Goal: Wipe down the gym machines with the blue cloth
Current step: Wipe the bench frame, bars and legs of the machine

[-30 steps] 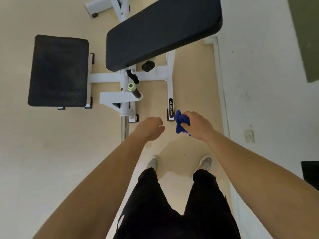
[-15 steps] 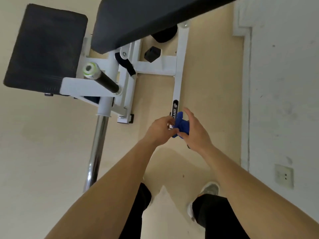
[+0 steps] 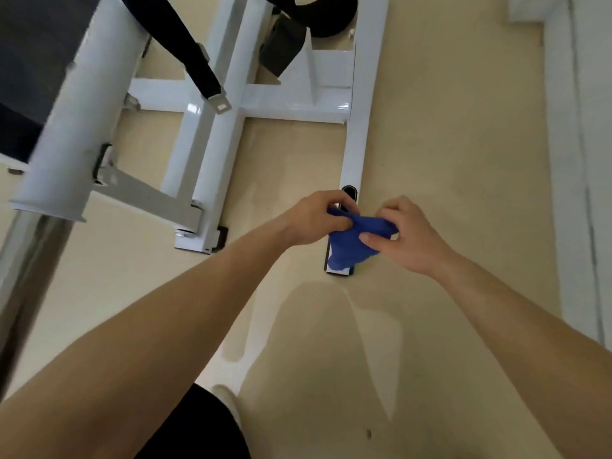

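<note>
A crumpled blue cloth [image 3: 351, 243] hangs between both my hands, just above the near end of the white floor rail [image 3: 359, 140] of the gym machine. My left hand [image 3: 314, 217] pinches the cloth's upper left edge with curled fingers. My right hand [image 3: 405, 231] grips its right side, thumb pressed onto the fabric. The rail's black end label is partly hidden behind the cloth and my left hand.
The machine's white frame [image 3: 212, 134] spreads across the upper left, with a thick white tube [image 3: 76, 111], a chrome bar [image 3: 20, 270] and black pads above. A white wall and skirting [image 3: 569, 193] run along the right. Beige floor lies below; my black shorts show at the bottom.
I have leaned down closer to the machine's base. My left hand came across and took hold of the cloth, which both hands now hold and pull apart above the rail's end.
</note>
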Available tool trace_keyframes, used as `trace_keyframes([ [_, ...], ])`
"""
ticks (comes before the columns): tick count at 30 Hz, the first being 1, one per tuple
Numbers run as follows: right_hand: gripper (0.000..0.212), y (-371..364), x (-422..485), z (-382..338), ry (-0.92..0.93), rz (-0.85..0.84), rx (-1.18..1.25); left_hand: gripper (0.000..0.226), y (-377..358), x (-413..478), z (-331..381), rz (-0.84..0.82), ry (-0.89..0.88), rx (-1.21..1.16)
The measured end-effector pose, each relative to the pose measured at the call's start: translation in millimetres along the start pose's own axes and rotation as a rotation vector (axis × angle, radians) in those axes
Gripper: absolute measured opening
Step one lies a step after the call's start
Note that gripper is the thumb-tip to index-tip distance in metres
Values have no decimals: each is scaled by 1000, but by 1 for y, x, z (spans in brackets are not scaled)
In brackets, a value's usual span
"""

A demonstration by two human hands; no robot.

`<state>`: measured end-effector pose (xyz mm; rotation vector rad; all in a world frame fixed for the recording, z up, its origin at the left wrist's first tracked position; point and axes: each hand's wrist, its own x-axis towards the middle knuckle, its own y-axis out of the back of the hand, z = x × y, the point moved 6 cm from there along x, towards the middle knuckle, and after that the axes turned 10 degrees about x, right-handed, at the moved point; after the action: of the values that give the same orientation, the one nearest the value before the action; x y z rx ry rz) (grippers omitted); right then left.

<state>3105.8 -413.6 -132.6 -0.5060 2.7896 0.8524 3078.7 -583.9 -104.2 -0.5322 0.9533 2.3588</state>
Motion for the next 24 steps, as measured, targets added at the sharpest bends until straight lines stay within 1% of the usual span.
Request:
trace_keyframes([
  [3, 20, -10, 16, 21, -40, -12, 75, 18, -10, 16, -20, -51, -8, -11],
  [5, 30, -14, 23, 31, -26, 19, 111, 18, -16, 23, -30, -89, -16, 16],
  [6, 35, -16, 27, 34, -10, 35, 118, 18, -17, 27, -34, -91, -15, 1],
  [8, 38, -17, 37, 36, 13, 71, 126, 17, -15, 35, -40, -70, -1, -79],
  [12, 34, -13, 63, 33, 82, 116, 112, 13, -17, 48, -52, -84, 15, -203],
  [14, 33, -11, 76, 33, 104, 147, 121, 17, -19, 54, -59, -78, -28, -179],
  [15, 33, -9, 81, 35, 110, 165, 154, 20, -20, 57, -63, -58, -58, -92],
  [16, 33, -6, 85, 35, 117, 184, 205, 22, -21, 59, -66, -26, -88, 61],
  [18, 30, 1, 89, 34, 141, 207, 262, 22, -19, 60, -70, 70, -147, 485],
  [19, 31, 5, 90, 33, 155, 198, 241, 21, -14, 59, -72, 125, -167, 616],
  [20, 32, 9, 89, 30, 172, 186, 196, 20, -6, 57, -75, 170, -170, 639],
  [21, 32, 12, 87, 29, 180, 185, 151, 20, 4, 54, -79, 185, -156, 561],
  [22, 31, 16, 86, 30, 170, 195, 125, 26, 12, 52, -83, 172, -132, 395],
  [24, 28, 15, 83, 41, 107, 180, 136, 46, 20, 50, -91, 103, -96, 81],
])
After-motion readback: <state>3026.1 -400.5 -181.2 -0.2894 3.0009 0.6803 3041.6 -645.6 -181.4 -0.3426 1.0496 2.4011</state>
